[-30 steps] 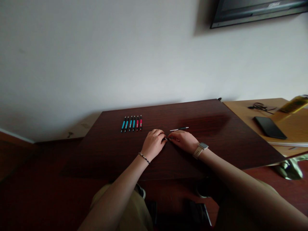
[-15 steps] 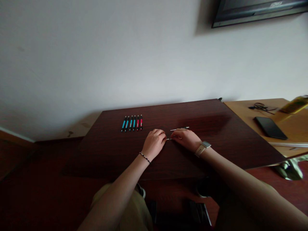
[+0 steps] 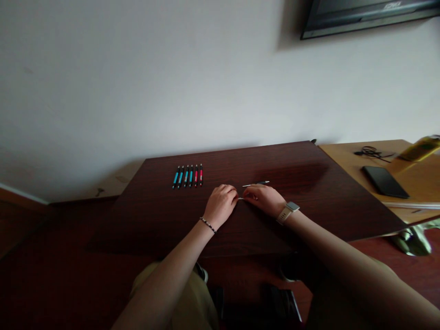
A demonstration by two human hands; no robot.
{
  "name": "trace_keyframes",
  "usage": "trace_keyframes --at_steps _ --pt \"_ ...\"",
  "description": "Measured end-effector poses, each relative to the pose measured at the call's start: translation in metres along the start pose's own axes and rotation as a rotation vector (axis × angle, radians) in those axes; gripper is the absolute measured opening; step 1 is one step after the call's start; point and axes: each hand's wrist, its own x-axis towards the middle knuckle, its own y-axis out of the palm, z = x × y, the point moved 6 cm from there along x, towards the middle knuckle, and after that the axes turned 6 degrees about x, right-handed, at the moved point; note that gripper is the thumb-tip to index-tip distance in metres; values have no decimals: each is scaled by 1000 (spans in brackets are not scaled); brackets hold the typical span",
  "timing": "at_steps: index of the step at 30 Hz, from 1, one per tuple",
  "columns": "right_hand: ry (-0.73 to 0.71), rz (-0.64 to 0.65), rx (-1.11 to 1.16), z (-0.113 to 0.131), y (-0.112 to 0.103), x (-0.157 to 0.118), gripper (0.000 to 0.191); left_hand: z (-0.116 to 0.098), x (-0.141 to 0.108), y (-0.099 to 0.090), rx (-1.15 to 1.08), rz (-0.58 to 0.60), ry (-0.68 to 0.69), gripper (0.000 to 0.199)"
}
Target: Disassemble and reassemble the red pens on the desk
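A pale wall (image 3: 172,91) rises behind one dark brown table (image 3: 165,211), and one screen (image 3: 371,18) hangs on it, high up and to the right of the fingers. Two bare hands work over the tabletop. The left hand (image 3: 222,204), with one beaded bracelet (image 3: 208,225) at its wrist, and the right hand (image 3: 266,200), with one watch (image 3: 288,211), have their fingers curled and pinched on one thin light piece (image 3: 241,198), which spans the small gap between them; the ends are hidden under the fingertips.

One slim pen (image 3: 256,184) lies just beyond the right fingers, on the side toward the wall. Beyond the left fingers and to their left, six pens lie in a row, side by side and apart: four blue pens (image 3: 186,176), then two red pens (image 3: 196,176) nearest the fingers.

Well to the right of the fingers, one light wooden table (image 3: 347,158) bears one black phone (image 3: 385,182), one dark cable (image 3: 371,153) and one yellow object (image 3: 419,150), too blurred to name.
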Motion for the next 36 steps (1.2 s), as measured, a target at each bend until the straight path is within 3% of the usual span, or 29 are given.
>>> trace_keyframes --at_steps 36 --pt "0 15 -1 1 1 0 8 -7 6 5 -13 29 29 5"
